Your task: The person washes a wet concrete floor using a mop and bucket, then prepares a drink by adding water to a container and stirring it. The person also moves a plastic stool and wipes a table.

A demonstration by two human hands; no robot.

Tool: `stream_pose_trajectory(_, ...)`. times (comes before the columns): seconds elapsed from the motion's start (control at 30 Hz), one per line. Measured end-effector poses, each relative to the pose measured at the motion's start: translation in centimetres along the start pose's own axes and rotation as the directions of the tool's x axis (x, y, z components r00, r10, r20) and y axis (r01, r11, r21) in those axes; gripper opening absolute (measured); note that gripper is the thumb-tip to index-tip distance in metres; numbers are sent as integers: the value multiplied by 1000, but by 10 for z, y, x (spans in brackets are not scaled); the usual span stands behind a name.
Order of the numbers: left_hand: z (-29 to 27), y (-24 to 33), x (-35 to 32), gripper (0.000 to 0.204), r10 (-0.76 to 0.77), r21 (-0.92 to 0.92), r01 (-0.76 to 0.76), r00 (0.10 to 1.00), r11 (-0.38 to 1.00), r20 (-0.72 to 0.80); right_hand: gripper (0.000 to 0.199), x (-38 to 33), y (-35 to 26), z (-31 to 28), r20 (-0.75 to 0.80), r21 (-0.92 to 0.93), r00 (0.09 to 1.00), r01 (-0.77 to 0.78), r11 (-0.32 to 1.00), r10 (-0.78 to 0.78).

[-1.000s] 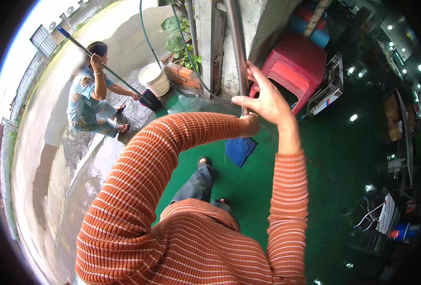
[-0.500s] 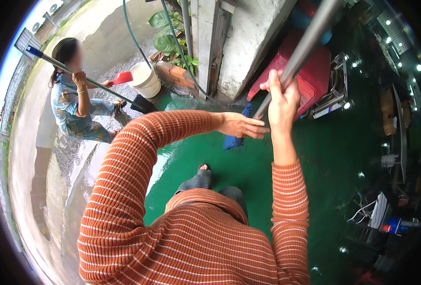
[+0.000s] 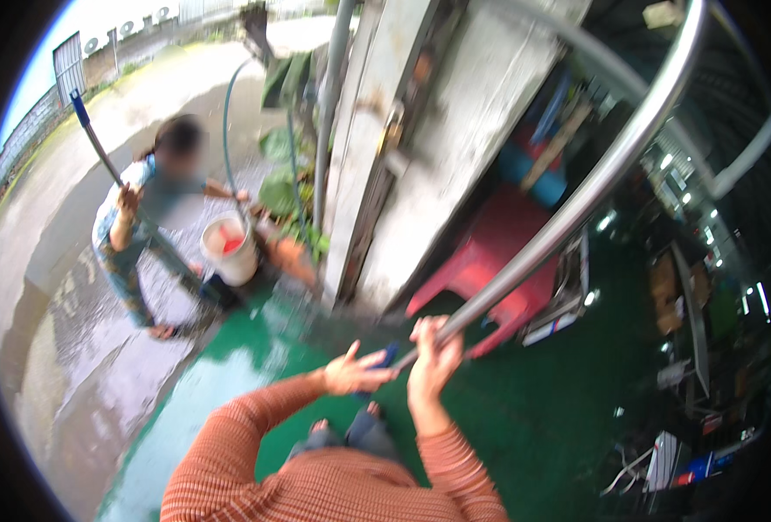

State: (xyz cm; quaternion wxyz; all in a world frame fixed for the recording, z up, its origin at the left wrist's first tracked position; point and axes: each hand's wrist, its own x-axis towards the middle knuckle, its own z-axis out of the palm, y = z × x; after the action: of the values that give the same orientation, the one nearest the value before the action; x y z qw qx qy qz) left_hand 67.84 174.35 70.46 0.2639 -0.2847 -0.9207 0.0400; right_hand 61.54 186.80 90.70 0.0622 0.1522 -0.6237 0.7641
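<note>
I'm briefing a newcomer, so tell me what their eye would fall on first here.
Probably the shiny metal pole, which slants from the middle of the view to the upper right, gripped by the right hand with the left hand open near its lower end. Next comes the red stool beyond the pole, beside the white wall. At left, another person holds a blue-tipped pole near a white bucket.

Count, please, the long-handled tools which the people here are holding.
2. One silver-handled tool is in the right hand; the other tool, blue-topped, is held by the co-worker at left. More may be hidden in the dark at right.
</note>
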Motion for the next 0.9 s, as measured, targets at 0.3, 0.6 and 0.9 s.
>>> stream_pose_trajectory(0.3, 20, -8, -8, 26, -94, -66, 128, 922, 990, 376, 10, -9, 24, -29, 12, -15, 1000, -11, 1000, 11)
stream_pose_trajectory(0.6, 30, -10, -1, 35, 136, -293, -22, 917, 956, 376, 11, -22, 42, -48, -85, -113, 996, -6, 994, -3)
stream_pose_trajectory(0.9, -6, 21, 19, 28, -15, -484, 226, 916, 845, 401, 10, -63, 15, -87, -224, 138, 974, 69, 988, -36)
